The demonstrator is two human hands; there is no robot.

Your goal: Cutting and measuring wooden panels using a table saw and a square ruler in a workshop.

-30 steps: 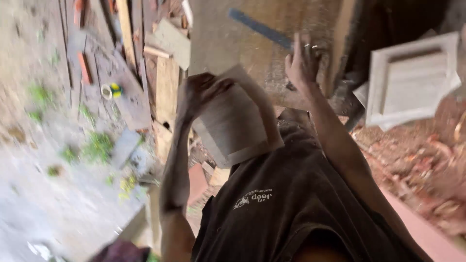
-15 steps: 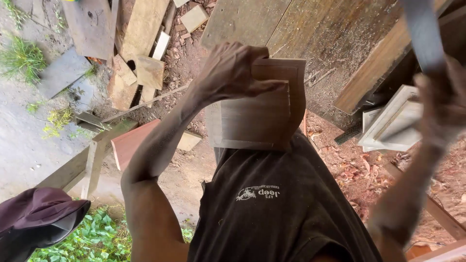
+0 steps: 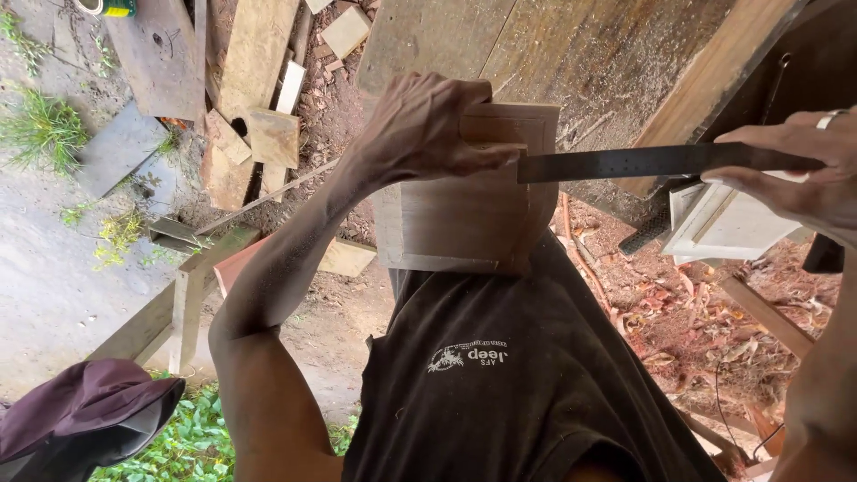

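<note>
My left hand (image 3: 428,129) grips the top edge of a pale wooden panel (image 3: 464,219) with a raised frame, held upright against my black-shirted chest. My right hand (image 3: 794,170) comes in from the right edge and holds a dark steel ruler (image 3: 643,162) level. The ruler's free end lies against the panel's upper right side, just by my left thumb. The lower edge of the panel rests near my shirt (image 3: 500,375).
Loose planks and offcuts (image 3: 254,98) lie on the dirt at upper left. A wide weathered board (image 3: 536,45) leans behind the panel. A white framed panel (image 3: 723,228) sits at right over red wood shavings. A purple cloth (image 3: 80,415) and green weeds are at lower left.
My right hand has swung the ruler from upright down to level, bringing its end to the panel. My left hand keeps its grip on the panel, which sits much as before.
</note>
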